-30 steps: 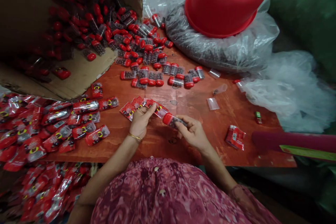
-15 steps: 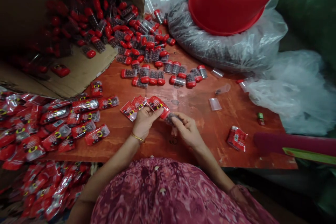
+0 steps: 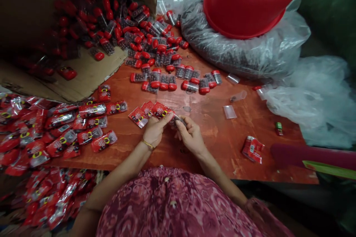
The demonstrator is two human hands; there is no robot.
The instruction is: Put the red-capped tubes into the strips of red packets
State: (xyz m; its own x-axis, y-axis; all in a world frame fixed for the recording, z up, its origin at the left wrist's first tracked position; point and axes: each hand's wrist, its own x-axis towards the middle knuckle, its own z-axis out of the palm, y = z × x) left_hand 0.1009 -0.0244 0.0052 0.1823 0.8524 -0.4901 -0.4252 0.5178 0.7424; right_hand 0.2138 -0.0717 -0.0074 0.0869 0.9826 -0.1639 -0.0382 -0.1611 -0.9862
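Near the table's front edge my two hands meet over a small red printed packet [image 3: 162,110]. My left hand [image 3: 154,129] pinches the packet between thumb and fingers. Closed around a clear tube of dark balls [image 3: 179,120], my right hand [image 3: 190,135] holds it against the packet's end; how far the tube is inside cannot be made out. Flat red packets [image 3: 139,116] lie fanned out beside my left hand. Behind my hands, several clear tubes with red caps [image 3: 155,78] lie on the table, full of dark balls.
At the left, filled red packets [image 3: 61,142] lie heaped beside an open cardboard box [image 3: 104,72] of capped tubes. A red tub [image 3: 247,3] stands on a clear bag of dark balls [image 3: 222,57]. Loose clear tubes [image 3: 229,112] and a crumpled red packet [image 3: 253,149] lie at the right.
My right hand has moved left, closer to my left hand, bringing the tube up against the packet. The whole view has shifted slightly.
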